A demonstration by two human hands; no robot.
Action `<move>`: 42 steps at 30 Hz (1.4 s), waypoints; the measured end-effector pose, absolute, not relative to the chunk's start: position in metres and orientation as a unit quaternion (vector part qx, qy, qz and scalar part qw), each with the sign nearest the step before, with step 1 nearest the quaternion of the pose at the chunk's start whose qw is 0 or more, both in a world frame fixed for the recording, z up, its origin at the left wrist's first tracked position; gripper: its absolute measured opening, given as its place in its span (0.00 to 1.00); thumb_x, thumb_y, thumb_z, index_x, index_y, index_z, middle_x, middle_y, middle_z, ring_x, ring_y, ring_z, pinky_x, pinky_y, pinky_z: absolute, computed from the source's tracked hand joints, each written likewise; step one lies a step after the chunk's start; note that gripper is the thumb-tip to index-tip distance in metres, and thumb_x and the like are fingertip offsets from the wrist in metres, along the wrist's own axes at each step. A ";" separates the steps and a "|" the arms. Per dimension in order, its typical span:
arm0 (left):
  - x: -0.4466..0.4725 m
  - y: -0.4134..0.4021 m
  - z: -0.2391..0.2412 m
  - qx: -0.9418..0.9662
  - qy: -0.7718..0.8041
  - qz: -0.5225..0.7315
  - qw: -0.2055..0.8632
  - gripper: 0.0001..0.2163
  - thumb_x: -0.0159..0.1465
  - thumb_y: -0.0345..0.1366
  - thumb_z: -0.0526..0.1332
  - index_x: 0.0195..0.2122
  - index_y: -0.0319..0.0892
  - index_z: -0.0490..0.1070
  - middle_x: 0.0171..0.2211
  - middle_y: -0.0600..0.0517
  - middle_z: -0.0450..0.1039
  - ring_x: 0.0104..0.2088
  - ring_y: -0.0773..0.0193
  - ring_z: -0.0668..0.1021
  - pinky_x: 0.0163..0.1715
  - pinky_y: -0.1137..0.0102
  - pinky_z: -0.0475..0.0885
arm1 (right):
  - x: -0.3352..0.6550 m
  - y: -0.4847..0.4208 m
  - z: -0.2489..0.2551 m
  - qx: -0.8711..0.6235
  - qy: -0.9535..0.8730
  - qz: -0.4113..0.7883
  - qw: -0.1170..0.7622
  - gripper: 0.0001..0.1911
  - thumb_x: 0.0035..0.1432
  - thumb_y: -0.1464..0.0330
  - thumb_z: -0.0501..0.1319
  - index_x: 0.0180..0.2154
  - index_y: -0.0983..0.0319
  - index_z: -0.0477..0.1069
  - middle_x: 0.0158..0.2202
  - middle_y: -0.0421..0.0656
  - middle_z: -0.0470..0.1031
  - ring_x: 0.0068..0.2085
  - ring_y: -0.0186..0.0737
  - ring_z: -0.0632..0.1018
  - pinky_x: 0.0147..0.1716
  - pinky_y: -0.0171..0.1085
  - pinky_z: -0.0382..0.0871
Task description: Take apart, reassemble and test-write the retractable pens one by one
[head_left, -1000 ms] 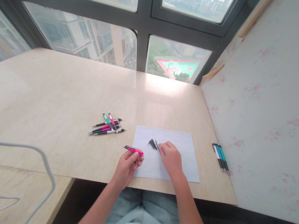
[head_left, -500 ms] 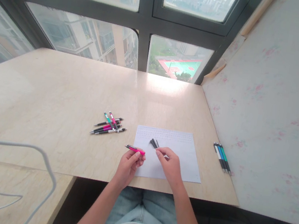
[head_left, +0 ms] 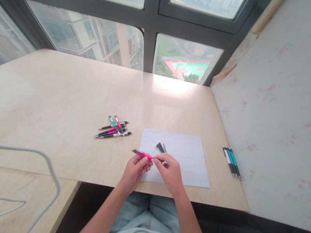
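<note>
My left hand [head_left: 134, 170] is closed round a pink pen [head_left: 142, 154], its black clip end pointing left. At the pen's right end, the fingertips of my right hand [head_left: 168, 170] are pinched together; whatever they hold is too small to make out. Just beyond my right fingers, several slim black pen parts [head_left: 160, 147] lie on a sheet of paper [head_left: 187, 165] with faint writing along its top.
Left of the paper lies a loose pile of pens [head_left: 113, 129] in several colours. Several pens [head_left: 231, 162] form a row by the wall at right. A grey cable [head_left: 45, 158] loops over the table at left. Windows stand behind the table.
My right hand has come left from beside the black parts to the right end of the pink pen. My left hand keeps its hold on the pen, nearly in place.
</note>
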State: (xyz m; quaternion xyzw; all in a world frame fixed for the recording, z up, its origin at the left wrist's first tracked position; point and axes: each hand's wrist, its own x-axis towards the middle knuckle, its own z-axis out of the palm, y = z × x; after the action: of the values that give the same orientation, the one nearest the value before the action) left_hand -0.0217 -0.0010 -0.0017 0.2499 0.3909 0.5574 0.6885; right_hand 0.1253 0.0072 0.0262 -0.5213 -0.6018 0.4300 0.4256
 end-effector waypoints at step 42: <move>-0.024 0.001 -0.001 0.206 0.373 0.572 0.701 0.09 0.56 0.38 0.69 0.32 0.37 0.75 0.27 0.51 0.72 0.26 0.70 0.70 0.26 0.74 0.63 | 0.144 0.002 0.011 -0.629 -0.673 0.171 0.349 0.09 0.61 0.70 0.56 0.41 0.61 0.74 0.36 0.45 0.75 0.31 0.38 0.73 0.35 0.37 0.68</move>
State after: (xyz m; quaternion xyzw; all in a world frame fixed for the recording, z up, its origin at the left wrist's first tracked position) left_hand -0.0236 0.0007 -0.0006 0.2062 0.3727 0.5718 0.7011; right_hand 0.1439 0.0018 0.0111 -0.6295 -0.6726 0.1712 0.3494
